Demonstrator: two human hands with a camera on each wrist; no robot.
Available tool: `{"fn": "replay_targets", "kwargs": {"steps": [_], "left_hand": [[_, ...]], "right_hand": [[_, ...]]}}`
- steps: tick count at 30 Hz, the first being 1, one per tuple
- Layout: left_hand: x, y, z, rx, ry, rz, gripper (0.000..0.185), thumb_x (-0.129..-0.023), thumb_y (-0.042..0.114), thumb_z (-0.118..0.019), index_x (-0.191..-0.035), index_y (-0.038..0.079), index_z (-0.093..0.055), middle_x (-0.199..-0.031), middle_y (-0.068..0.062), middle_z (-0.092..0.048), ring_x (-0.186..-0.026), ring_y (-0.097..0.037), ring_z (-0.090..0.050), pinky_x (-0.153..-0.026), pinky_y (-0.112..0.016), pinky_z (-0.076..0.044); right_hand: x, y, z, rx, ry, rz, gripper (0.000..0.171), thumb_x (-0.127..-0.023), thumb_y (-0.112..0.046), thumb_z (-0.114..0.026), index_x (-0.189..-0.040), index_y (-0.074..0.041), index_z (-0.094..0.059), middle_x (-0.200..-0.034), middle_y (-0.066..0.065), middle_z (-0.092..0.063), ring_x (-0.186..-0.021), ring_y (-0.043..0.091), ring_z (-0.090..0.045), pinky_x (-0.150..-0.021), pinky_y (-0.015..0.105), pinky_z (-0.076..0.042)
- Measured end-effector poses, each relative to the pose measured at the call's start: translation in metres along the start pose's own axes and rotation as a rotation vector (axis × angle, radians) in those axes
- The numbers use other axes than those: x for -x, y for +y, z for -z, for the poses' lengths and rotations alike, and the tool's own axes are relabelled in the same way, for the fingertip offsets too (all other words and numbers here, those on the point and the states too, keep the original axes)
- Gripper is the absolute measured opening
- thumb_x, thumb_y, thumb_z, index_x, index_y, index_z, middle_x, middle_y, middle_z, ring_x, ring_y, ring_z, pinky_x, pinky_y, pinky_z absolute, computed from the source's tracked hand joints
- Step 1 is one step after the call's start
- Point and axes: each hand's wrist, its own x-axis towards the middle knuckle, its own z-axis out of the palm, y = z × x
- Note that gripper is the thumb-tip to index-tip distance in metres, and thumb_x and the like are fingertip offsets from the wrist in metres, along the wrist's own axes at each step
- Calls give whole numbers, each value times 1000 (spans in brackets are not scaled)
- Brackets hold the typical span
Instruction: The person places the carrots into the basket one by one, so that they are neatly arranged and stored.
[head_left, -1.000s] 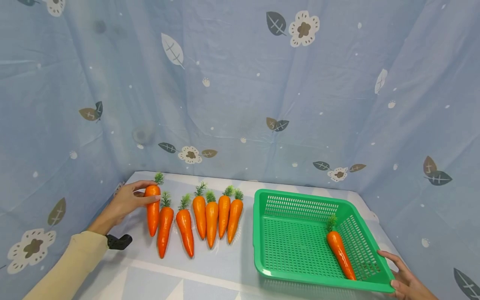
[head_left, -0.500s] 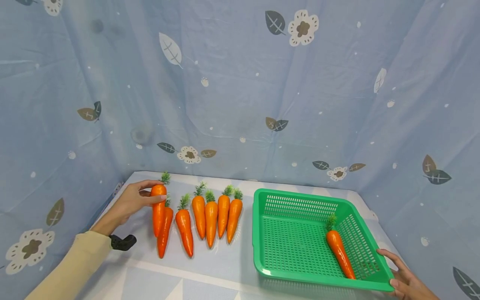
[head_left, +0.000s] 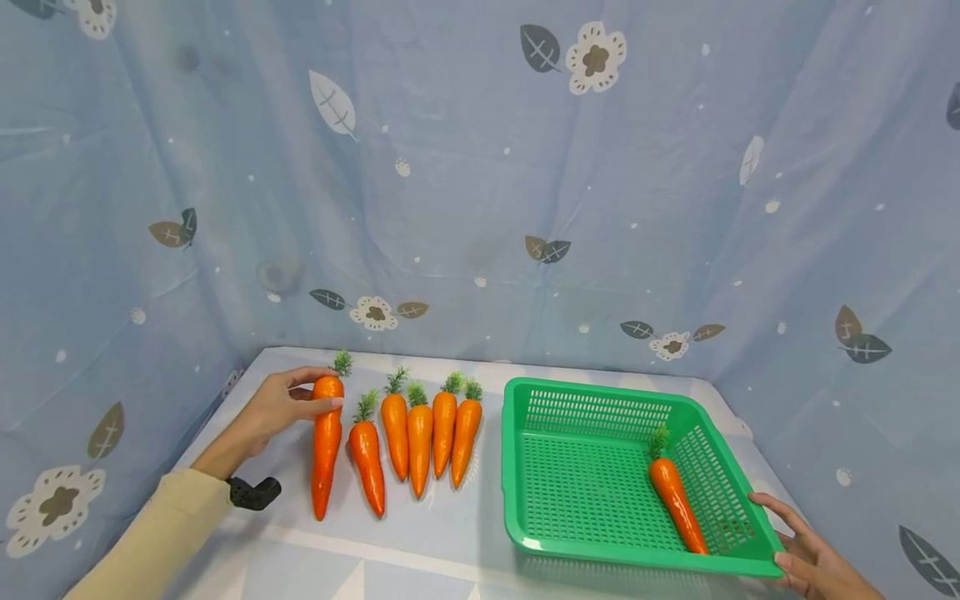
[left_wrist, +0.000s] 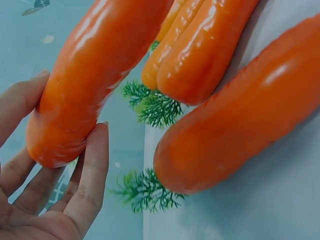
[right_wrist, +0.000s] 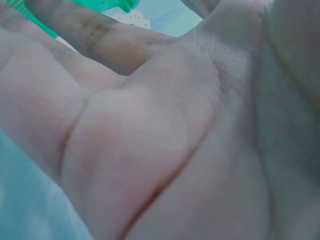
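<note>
While the glossy orange plastic carrot (head_left: pixel 326 450) is pinched at its crown by the left hand (head_left: pixel 279 407), left of the green plastic mesh basket (head_left: pixel 517 467) steadied at its near right corner by the right hand (head_left: pixel 806 558), a firm grip is best kept so the slick carrot is not dropped.

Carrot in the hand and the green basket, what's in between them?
In the head view, four more carrots lie side by side on the table between the carrot gripped by the left hand and the green basket.
</note>
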Motion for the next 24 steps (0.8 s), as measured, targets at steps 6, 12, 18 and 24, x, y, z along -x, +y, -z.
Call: {"fn": "replay_targets", "kwargs": {"steps": [6, 12, 18, 24], "left_hand": [[0, 3, -7, 54, -21, 20, 79, -84, 47, -86, -147, 9, -55, -138, -21, -60, -122, -38, -57, -92, -50, -57], [-1, 9, -14, 90, -29, 11, 81, -84, 47, -85, -147, 6, -54, -135, -18, -62, -114, -33, -61, -92, -48, -57], [0, 15, -19, 153, -72, -21, 81, -86, 44, -85, -148, 5, -53, -129, -16, -67, -107, -27, -67, -95, -48, -56], [-2, 27, -25, 164, -86, -26, 81, -85, 42, -85, -149, 5, -52, -130, -18, -66, -107, -27, -68, -97, -51, -55]], "right_hand": [[-2, -2, 2, -22, -27, -7, 66, -112, -6, -16, -154, -56, -25, -152, -17, -47, -137, 32, -52, -108, 67, -38], [-4, 1, 3, -45, -69, 20, 67, -112, -4, -15, -156, -55, -24, -154, -11, -46, -137, 35, -51, -109, 65, -37], [-5, 3, 4, -49, -87, 20, 66, -112, -5, -16, -155, -55, -25, -155, -5, -48, -133, 37, -55, -105, 55, -49], [-5, 1, 3, -53, -87, 32, 67, -112, -5, -15, -156, -54, -25, -155, -6, -47, -136, 36, -52, -109, 63, -40]]}}
